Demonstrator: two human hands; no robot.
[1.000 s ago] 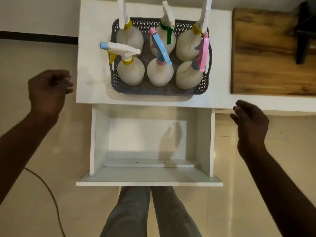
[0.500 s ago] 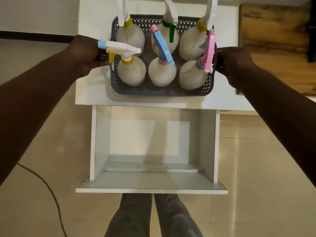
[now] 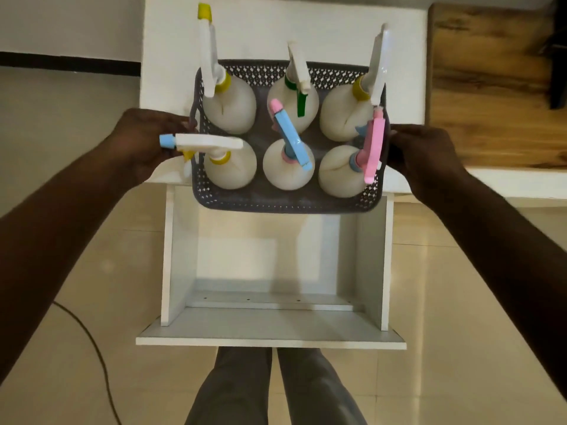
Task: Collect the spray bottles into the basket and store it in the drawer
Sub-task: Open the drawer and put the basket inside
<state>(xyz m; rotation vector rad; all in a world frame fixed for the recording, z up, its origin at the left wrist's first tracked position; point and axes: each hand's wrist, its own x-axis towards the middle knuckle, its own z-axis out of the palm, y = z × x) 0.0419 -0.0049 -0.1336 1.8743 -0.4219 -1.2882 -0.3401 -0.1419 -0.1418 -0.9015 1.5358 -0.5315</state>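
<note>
Left hand (image 3: 144,142) at 9 o'clock, fingers curled on the basket (image 3: 285,207) rim. Basket, gripped on the counter half a second ago, now overhangs the open drawer (image 3: 276,328): transfer under way. Six spray bottles (image 3: 228,167) upright; basket's long axis runs 9–3. Right hand (image 3: 420,154) clamps the 3 o'clock rim.

Dim warm light, soft blur, floor glare

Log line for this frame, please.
phase: carry | both hands grip basket sides | six spray bottles inside | drawer open, empty
</note>
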